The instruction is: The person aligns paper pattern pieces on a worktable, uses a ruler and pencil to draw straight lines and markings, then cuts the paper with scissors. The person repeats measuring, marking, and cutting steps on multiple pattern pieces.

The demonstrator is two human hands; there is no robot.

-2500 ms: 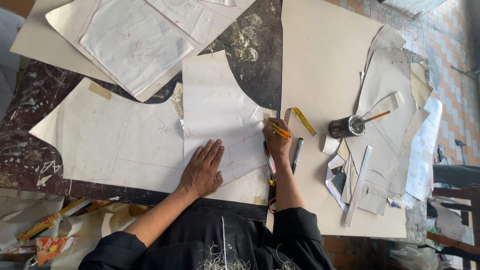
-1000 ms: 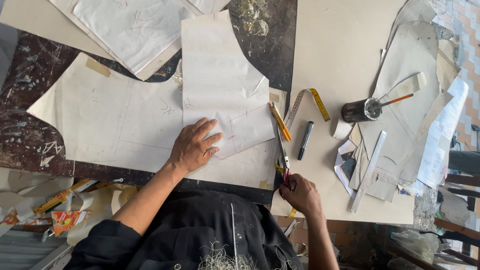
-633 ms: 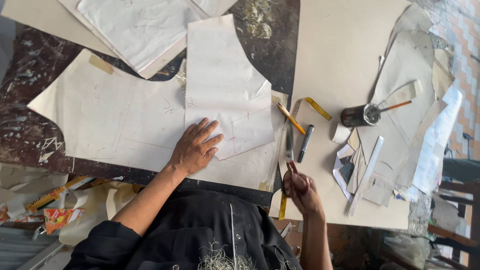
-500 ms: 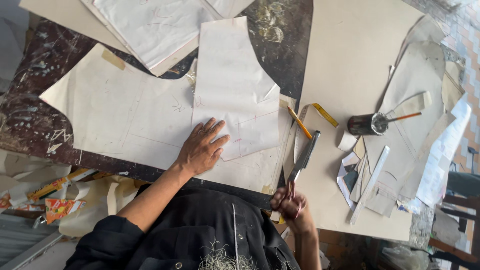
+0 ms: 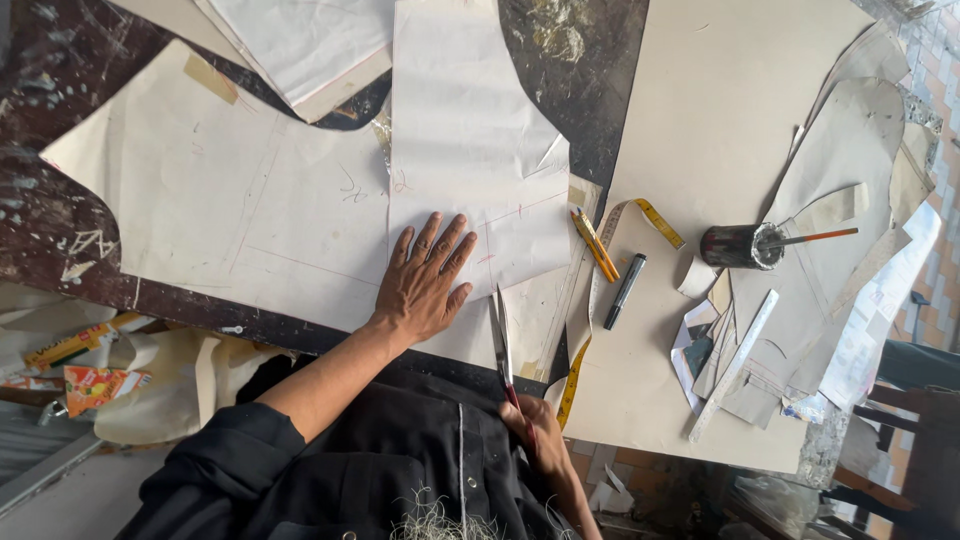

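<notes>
Two hands work at the near edge of the desk (image 5: 60, 230), a dark, paint-flecked top covered with paper. The left hand (image 5: 425, 280) lies flat, fingers spread, pressing down a white pattern piece (image 5: 465, 150) that overlaps a larger cream sheet (image 5: 220, 200) marked with pencil lines. The right hand (image 5: 530, 420) is closed around the red handles of the scissors (image 5: 503, 340); their blades point away from the person, the tips lying at the lower edge of the white piece, just right of the left hand's little finger. Whether the blades are parted I cannot tell.

Right of the scissors, a yellow tape measure (image 5: 590, 310) trails over the desk edge. Two orange pencils (image 5: 594, 245) and a black marker (image 5: 625, 290) lie beside it on a big tan card (image 5: 720, 130). Further right stands a dark tin (image 5: 735, 246) with a brush in it, near a pale ruler (image 5: 735, 365) and a heap of cut paper shapes (image 5: 840, 200).
</notes>
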